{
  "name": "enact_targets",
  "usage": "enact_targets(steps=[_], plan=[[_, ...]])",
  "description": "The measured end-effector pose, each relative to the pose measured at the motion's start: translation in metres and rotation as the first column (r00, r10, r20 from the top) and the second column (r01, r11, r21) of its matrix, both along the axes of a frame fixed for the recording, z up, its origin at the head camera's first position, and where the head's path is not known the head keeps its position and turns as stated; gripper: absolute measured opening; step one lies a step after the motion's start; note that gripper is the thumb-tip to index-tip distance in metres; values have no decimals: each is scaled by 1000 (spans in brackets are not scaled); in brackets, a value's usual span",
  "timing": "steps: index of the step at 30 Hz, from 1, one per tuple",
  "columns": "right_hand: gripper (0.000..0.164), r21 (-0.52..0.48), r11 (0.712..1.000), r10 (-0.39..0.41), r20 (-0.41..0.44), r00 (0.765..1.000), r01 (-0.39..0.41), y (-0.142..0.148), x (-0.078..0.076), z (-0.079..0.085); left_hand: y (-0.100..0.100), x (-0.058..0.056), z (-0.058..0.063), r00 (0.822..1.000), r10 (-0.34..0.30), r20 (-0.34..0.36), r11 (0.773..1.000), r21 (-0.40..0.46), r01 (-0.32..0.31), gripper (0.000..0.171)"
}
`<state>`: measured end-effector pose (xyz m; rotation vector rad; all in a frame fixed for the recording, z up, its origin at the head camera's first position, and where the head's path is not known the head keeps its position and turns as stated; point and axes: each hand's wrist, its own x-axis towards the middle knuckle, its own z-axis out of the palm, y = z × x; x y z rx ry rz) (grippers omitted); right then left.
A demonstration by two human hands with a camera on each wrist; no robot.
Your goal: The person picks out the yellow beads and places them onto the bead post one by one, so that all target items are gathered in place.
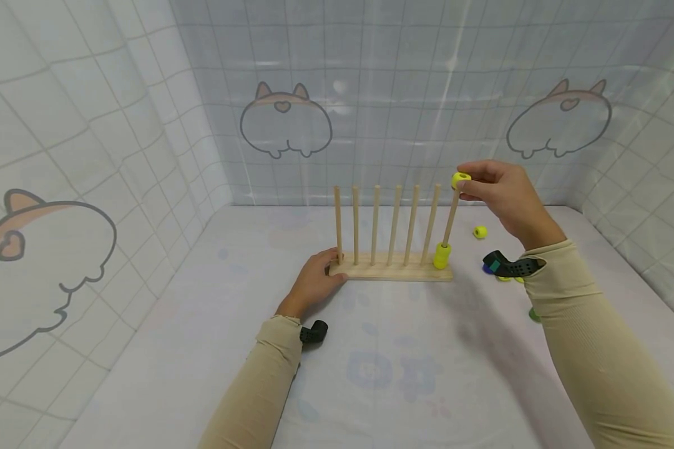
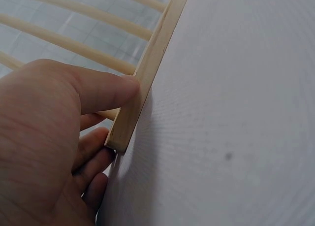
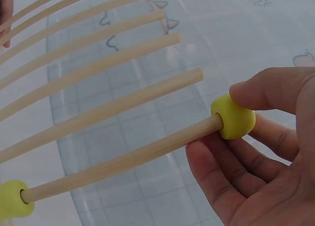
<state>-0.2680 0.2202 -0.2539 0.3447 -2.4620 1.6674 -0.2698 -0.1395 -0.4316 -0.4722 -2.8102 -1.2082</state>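
Observation:
My right hand pinches a yellow bead at the top of the rightmost wooden peg. The peg's tip sits in the bead's hole in the right wrist view. Lower on this same peg, yellow beads are stacked at the base. My left hand grips the left end of the wooden base, with the thumb on its front edge and fingers behind and under the end. Several bare pegs stand upright in a row along the base.
Right of the rack lies a loose yellow bead. Blue and yellow beads are partly hidden behind the right wrist strap. A green bead shows beside the right sleeve. Tiled-pattern curtains surround the white table.

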Motion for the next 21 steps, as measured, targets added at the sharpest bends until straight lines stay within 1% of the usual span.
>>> enact_targets(steps=[5,10,14,21], plan=[[44,26,1000,5,8,1000,-6,0,-1,0,-1,-2,-2,1000,0,-4,1000,-10,0,59],[45,43,999,-8,25,1000,7,1,0,0,-1,-3,-3,1000,-10,-9,1000,10,10,59],[45,26,1000,-4,32,999,3,1,0,-1,0,-2,-2,1000,-9,-1,1000,15,9,59],[43,10,1000,13,17,1000,-13,1,1,-2,0,-1,-2,1000,-8,-9,1000,11,9,58]])
